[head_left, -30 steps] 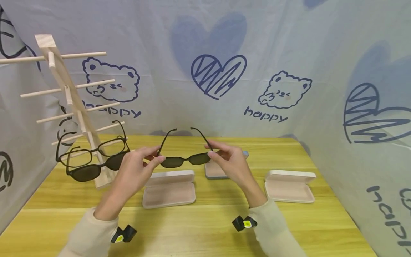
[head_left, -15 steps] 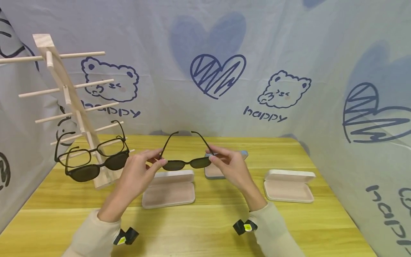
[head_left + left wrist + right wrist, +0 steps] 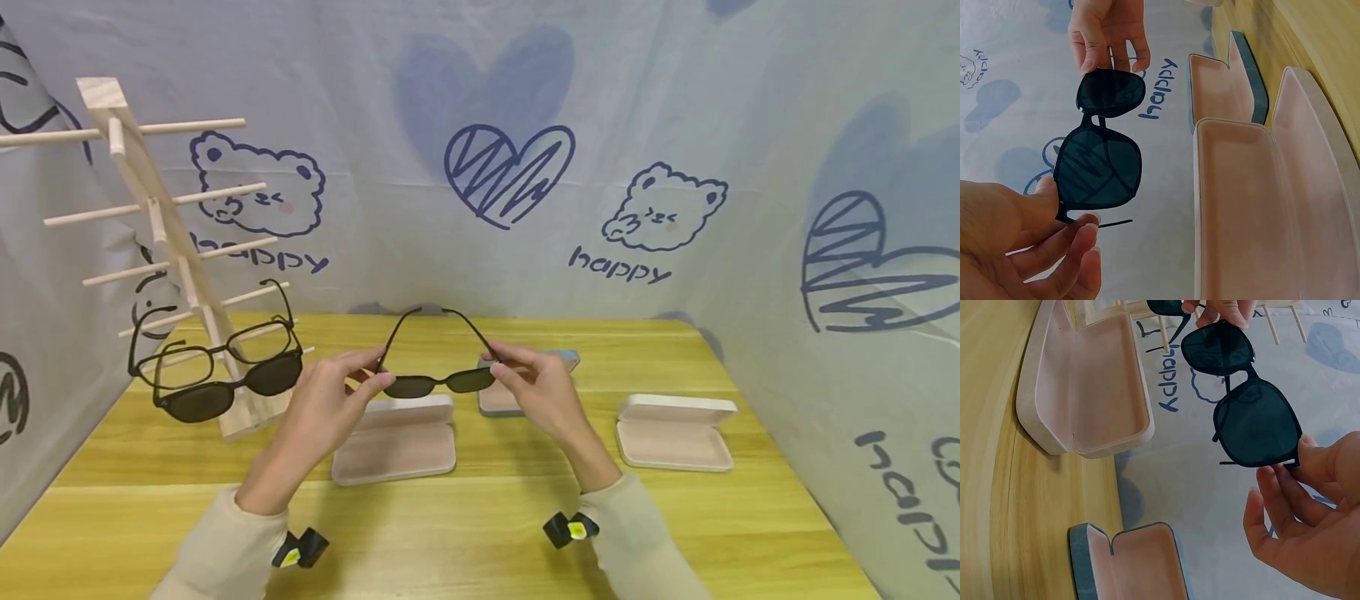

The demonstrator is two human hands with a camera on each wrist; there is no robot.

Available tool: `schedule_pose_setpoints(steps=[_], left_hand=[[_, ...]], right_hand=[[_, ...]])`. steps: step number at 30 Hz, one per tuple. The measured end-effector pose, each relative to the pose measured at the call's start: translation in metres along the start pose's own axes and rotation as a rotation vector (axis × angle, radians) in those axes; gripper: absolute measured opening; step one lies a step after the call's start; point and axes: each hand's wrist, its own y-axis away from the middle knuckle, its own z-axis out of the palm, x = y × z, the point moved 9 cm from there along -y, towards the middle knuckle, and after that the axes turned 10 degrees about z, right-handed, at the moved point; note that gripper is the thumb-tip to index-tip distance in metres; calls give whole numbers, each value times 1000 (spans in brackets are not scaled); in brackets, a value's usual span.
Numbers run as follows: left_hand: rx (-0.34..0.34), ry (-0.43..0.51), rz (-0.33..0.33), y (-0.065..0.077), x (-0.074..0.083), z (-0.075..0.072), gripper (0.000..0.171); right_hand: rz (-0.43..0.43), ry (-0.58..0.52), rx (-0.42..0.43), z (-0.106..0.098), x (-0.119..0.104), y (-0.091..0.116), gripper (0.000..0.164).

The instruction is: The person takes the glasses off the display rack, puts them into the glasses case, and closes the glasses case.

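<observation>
Sunglasses, black-framed, dark-lensed: left end pinched by left hand, right end by right hand; oblong pink-lined white case open at right.

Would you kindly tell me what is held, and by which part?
Dark sunglasses, by their outer front corners: the left hand pinches one, the right hand the other.

Site: cloth-screened tabletop booth — printed sheet behind and at both sides of a wood-grain table, wooden eyewear rack standing on it; wider room undeterminable.
</observation>
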Motion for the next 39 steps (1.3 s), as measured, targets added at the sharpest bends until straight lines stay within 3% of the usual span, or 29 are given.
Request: schedule_pose_setpoints(steps=[18, 28, 39], left_hand=[[-18, -2, -13, -3, -4, 6, 40], [-29, 7, -5, -3, -6, 8, 39], [-27, 4, -12, -3, -9, 9, 39]], right_hand=[[-41, 50, -26, 4, 2, 4, 32], [-7, 99, -3, 3, 3, 5, 30], [-28, 118, -4, 4, 1, 5, 28]])
